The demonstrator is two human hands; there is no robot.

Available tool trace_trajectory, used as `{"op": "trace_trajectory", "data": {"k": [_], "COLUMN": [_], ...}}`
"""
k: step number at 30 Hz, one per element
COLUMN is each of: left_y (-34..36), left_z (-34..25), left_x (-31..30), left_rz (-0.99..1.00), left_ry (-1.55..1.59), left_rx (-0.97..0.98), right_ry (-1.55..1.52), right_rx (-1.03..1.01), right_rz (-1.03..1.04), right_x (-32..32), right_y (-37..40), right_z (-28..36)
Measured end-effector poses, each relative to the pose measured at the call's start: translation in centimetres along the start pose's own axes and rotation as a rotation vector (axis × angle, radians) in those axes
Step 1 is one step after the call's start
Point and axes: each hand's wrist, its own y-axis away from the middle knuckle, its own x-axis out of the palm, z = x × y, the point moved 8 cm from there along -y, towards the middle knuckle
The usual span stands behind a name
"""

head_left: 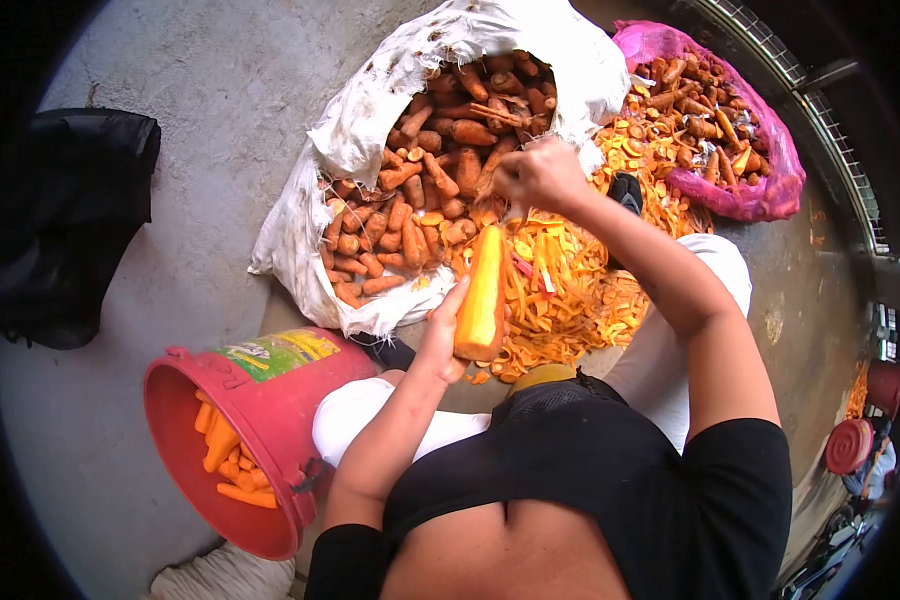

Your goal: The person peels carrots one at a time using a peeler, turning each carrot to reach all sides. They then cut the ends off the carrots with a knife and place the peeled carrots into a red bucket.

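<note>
My left hand (443,335) is wrapped around the thick end of a large carrot (484,290). The carrot points away from me; its upper face is bare bright yellow-orange, while darker skin shows along the right side. Beyond its tip, my right hand (545,176) is curled closed, apart from the carrot; whatever its fingers hold is too blurred to make out. Under both hands lies a heap of orange peelings (560,285). A white woven sack (305,225) full of unpeeled carrots (467,170) gapes just past my hands.
At my left a red bucket (310,375) lies tipped, with peeled carrots (232,465) inside. A pink sack (785,185) of carrots and scraps stands at the far right. Black cloth (80,220) lies on the floor at left. Another person (878,468) is at the right edge near a red lid (849,446).
</note>
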Motion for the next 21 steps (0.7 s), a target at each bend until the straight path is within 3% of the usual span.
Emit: {"op": "trace_trajectory", "data": {"k": [1,2,4,6,8,9,13,17,21], "left_y": [0.5,0.7,0.9,0.2,-0.2,-0.8,-0.9,-1.6,-0.5], "left_z": [-0.3,-0.8,-1.5,-1.8,-2.7,-2.8,-2.5,-1.5,-1.7], "left_x": [0.4,1.1,1.9,1.0,0.4,0.0,-0.4,-0.9,0.6], "left_rz": [-0.038,-0.011,0.038,0.025,-0.065,-0.015,-0.146,-0.04,-0.095], "left_ry": [-0.074,-0.046,0.017,0.134,0.181,0.153,0.304,0.286,0.283], "left_rx": [0.016,0.015,0.011,0.012,0.069,0.087,0.045,0.016,0.033], "right_ry": [0.051,0.077,0.042,-0.187,-0.438,-0.452,-0.514,-0.479,-0.509], "right_rx": [0.054,0.254,0.385,0.455,0.406,0.288,-0.059,-0.174,-0.233], "right_rz": [0.055,0.097,0.098,0.129,0.252,0.198,0.104,0.048,0.046], "right_x": [0.1,0.3,-0.6,-0.8,-1.3,-1.9,-3.3,-3.4,-2.8], "right_y": [-0.4,-0.1,-0.5,-0.5,-0.3,0.0,1.3,2.3,2.8], "right_z": [-1.9,-4.2,-4.7,-2.9,0.5,2.5,8.4,9.7,9.8]}}
